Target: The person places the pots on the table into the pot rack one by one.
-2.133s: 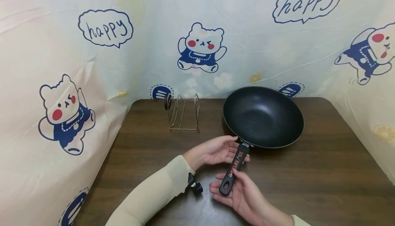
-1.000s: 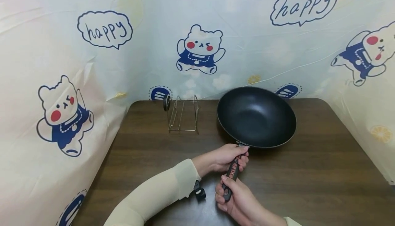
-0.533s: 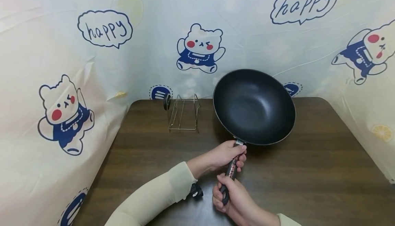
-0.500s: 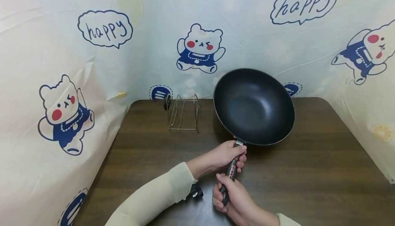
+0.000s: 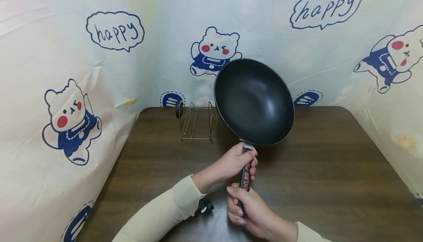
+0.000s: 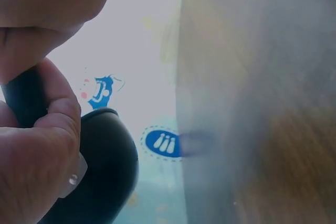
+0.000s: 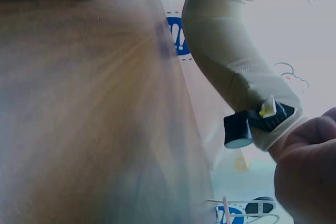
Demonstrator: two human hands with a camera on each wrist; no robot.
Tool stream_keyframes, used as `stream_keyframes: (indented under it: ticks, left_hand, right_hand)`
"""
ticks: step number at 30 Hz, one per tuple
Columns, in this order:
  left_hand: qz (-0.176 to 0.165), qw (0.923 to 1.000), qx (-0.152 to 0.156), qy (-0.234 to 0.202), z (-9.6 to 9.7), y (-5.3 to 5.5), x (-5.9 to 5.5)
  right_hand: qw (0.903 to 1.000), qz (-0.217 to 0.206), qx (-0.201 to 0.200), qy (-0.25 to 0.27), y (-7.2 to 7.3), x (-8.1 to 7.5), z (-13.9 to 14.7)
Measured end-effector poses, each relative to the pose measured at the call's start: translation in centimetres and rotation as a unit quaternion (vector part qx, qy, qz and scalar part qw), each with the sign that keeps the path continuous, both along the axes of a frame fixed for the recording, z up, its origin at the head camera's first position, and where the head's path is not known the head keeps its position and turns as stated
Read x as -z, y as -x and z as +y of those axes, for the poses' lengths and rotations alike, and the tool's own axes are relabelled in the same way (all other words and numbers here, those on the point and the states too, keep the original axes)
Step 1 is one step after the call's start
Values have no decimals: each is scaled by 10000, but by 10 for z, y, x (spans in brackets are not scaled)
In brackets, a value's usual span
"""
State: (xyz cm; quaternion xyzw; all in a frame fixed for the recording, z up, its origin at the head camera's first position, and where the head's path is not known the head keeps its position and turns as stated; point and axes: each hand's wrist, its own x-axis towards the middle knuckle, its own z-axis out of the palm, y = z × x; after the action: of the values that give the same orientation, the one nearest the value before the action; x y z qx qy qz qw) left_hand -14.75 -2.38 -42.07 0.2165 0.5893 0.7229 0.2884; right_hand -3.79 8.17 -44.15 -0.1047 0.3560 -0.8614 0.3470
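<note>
Left hand (image 5: 235, 162) grips handle (image 5: 246, 177) near pan (image 5: 254, 102), right hand (image 5: 250, 206) grips tail end; axis fore-aft, pan ahead, table clearance (image 5: 330, 168) unclear.

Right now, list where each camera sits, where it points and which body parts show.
Head: on the head, facing forward and down at the pan and rack; left hand, right hand, left sleeve, right sleeve show.
Left wrist: on that wrist, facing the pan and backdrop; both hands show.
Right wrist: on that wrist, facing across the table; left sleeve shows, and a hand, unclear which.
Head and right wrist share the rack.
</note>
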Motion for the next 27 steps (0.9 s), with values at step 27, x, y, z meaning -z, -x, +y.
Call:
stream_keyframes:
  ticks: [27]
  left_hand:
    - [1162,9693,-1956,928,-33,-8,-31]
  right_hand:
    - [9308,1887,-1999,2409,45,3,-36]
